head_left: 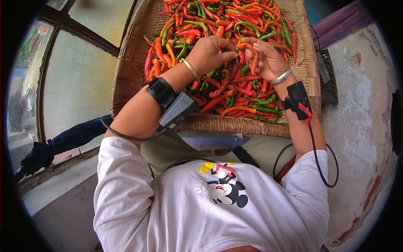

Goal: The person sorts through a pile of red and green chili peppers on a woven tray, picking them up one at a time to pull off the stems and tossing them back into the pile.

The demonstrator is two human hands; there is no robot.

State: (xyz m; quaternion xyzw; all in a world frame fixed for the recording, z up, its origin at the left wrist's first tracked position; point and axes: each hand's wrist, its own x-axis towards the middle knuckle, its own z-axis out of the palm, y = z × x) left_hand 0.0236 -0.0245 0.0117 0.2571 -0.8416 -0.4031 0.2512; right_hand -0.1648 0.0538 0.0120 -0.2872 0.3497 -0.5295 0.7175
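My right hand (268, 59), with a silver bangle at the wrist, is turned partly palm up, its fingers curled around a curved orange-red chili pepper (253, 53). Just beside it, my left hand (211, 53), wearing a gold bangle, has thumb and fingers drawn together in a pinch close to that pepper. Whatever lies between those fingertips is too small to make out. Both hands hover over a heap of red, orange and green chili peppers (247, 90) in a woven basket tray (218, 123).
The tray spans from the window (79, 71) on the left to near a worn wall (357, 105) on the right. A dark folded umbrella-like bundle (71, 138) lies by the sill. Black devices with cables are strapped to both forearms; a dark crate-like object (329, 75) stands right of the tray.
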